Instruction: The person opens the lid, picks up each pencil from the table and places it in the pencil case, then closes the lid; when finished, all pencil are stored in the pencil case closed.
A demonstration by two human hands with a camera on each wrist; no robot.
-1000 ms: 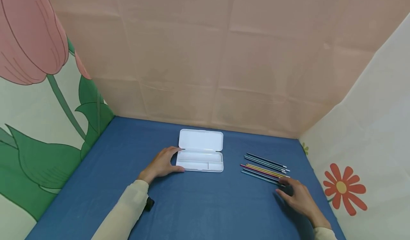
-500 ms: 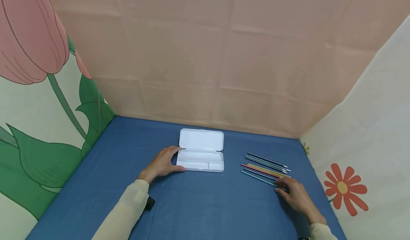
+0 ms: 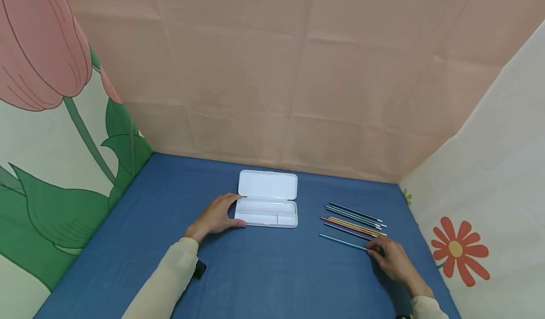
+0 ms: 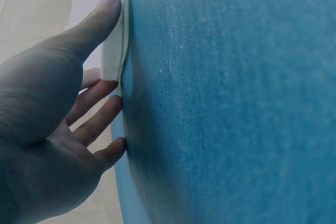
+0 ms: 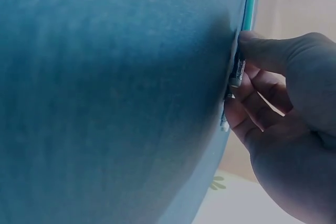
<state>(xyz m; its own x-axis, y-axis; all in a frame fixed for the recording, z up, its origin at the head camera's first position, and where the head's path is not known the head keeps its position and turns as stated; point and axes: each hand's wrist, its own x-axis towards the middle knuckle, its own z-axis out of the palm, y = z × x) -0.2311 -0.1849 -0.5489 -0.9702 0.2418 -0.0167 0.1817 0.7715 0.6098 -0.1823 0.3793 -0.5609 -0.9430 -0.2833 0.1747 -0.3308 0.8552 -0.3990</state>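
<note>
A white pencil case (image 3: 267,185) lies with its lid folded back on the blue tabletop, its inner compartments bare. My left hand (image 3: 215,217) holds its left end, thumb at the front corner and forefinger near the hinge. In the left wrist view the thumb presses the case's edge (image 4: 113,59) while the other fingers spread behind it. On the right, my right hand (image 3: 393,260) pinches the near end of a teal pencil (image 3: 342,242) between thumb and fingers. The right wrist view shows the pencil (image 5: 249,3) running up from the thumb tip.
Several other pencils (image 3: 353,221), dark, teal, yellow and red, lie side by side just behind the held one. The blue tabletop (image 3: 272,281) meets a beige backdrop (image 3: 272,96) at the back. Flower-printed cloth hangs at both sides.
My right hand has taken hold of the teal pencil and drawn it slightly nearer, apart from the other pencils. My left hand has stayed on the case.
</note>
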